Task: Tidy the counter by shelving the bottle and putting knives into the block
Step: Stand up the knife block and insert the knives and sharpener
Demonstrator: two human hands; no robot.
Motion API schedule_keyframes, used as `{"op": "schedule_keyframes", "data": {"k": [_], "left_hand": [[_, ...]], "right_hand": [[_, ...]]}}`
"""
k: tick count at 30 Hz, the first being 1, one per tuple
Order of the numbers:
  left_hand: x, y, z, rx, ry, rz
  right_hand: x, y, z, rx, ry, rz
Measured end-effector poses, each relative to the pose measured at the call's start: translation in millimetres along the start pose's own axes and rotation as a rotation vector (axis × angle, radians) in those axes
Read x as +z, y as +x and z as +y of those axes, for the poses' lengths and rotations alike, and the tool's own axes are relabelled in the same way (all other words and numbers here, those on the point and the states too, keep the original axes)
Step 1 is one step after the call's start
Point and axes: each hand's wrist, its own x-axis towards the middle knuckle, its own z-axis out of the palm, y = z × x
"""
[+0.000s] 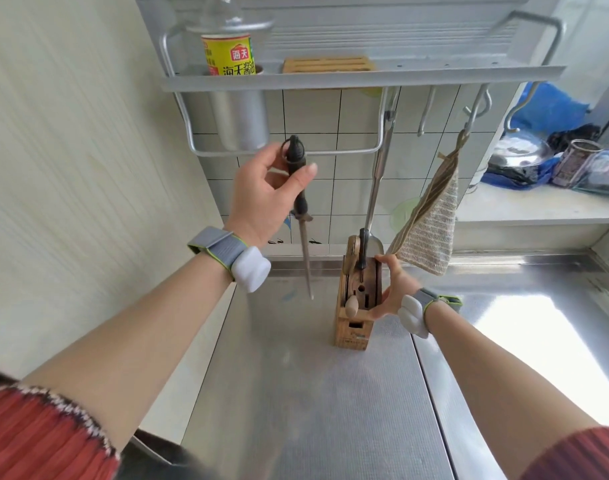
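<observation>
- Head view: forearms in red sleeves [36,434] lie nearest the lens.
- Left hand [261,195] pinches sharpening steel [301,216] by its dark handle; long axis near vertical, tip down.
- Knife block [356,306] sits at 4 o'clock from that tip; right hand [391,289] clasps its side.
- Bottle [228,51] already on shelf [330,79], 12 o'clock.

One bottle [229,50], one knife block [356,303], one sharpening steel [301,209] — two hands [265,192] [396,289]
</observation>
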Motion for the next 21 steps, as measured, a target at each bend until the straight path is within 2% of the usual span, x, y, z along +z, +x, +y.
{"op": "schedule_keyframes", "data": {"k": [6, 21], "left_hand": [[20.4, -3.7, 37.1, 0.119, -0.157, -0.045], [52.8, -27.4, 30.3, 0.011, -0.259, -0.061]], "right_hand": [[0.7, 3.3, 5.1, -0.002, 0.012, 0.012], [0.3, 5.3, 6.0, -0.007, 0.051, -0.005]]}}
